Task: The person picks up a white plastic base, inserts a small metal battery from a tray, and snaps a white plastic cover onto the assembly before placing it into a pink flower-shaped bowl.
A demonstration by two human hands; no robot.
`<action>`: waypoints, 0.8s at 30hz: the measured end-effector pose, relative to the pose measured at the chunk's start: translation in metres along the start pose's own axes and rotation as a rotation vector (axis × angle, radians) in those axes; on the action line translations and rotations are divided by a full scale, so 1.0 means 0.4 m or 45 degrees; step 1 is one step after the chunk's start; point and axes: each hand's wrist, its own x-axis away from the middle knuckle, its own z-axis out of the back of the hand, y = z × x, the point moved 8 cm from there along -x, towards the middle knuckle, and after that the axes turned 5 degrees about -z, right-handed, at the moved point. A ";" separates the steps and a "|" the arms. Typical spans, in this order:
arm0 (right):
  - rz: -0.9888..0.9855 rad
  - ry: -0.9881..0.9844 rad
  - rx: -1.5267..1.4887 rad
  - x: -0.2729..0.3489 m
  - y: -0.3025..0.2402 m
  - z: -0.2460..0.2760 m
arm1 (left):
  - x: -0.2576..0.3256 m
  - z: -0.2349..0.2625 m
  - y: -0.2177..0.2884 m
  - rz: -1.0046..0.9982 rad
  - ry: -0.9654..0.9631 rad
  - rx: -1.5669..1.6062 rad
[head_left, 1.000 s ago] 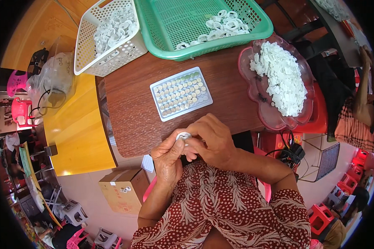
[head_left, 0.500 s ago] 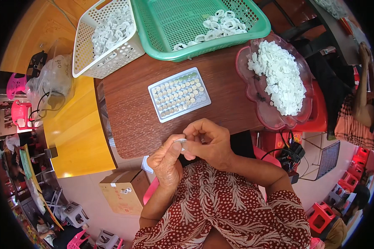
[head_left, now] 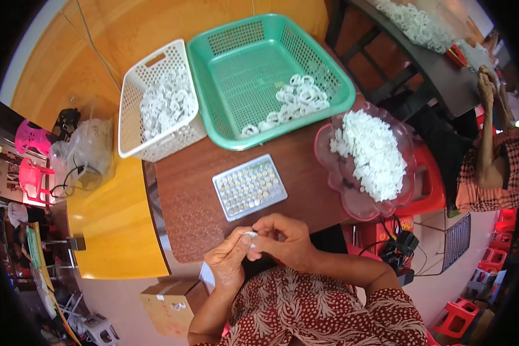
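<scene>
One small white piece (head_left: pixel 250 234): pinches it with left hand (head_left: pixel 226 261) and right hand (head_left: pixel 289 242), just off the near side of the tray (head_left: pixel 278 194). Could drop it from too loose a pinch, or bump the tray by moving too fast and spill round discs (head_left: pixel 245 188).

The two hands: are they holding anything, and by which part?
A small white piece, pinched at its left side by the left hand; the right hand is at its right side, its grip unclear.
</scene>
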 end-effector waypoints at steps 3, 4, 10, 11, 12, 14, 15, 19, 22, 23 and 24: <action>0.318 0.015 0.350 -0.012 -0.075 0.005 | -0.036 0.019 0.061 0.006 0.013 -0.045; 0.339 0.023 0.367 -0.021 -0.110 0.024 | -0.057 0.021 0.108 -0.078 -0.001 -0.054; 0.693 0.227 0.888 -0.114 -0.348 0.156 | -0.270 0.054 0.395 -0.797 0.138 -0.580; 0.687 0.266 0.920 -0.141 -0.375 0.164 | -0.294 0.064 0.436 -1.008 0.186 -0.853; 0.651 0.262 0.937 -0.179 -0.375 0.188 | -0.358 0.075 0.435 -0.895 0.176 -0.769; 0.678 0.252 1.049 -0.275 -0.372 0.206 | -0.439 0.105 0.456 -0.828 0.200 -0.701; 0.664 0.193 1.119 -0.321 -0.369 0.202 | -0.474 0.126 0.450 -0.865 0.214 -0.699; 0.659 -0.001 1.545 -0.492 -0.266 0.195 | -0.455 0.135 0.432 -1.206 0.383 -1.146; 0.459 -0.212 1.815 -0.572 -0.190 0.186 | -0.378 0.107 0.377 -1.073 0.240 -0.981; 0.402 -0.285 1.971 -0.587 -0.167 0.173 | -0.348 0.105 0.359 -1.022 0.156 -0.882; 0.341 -0.364 2.126 -0.599 -0.141 0.163 | -0.315 0.103 0.349 -0.938 0.136 -0.923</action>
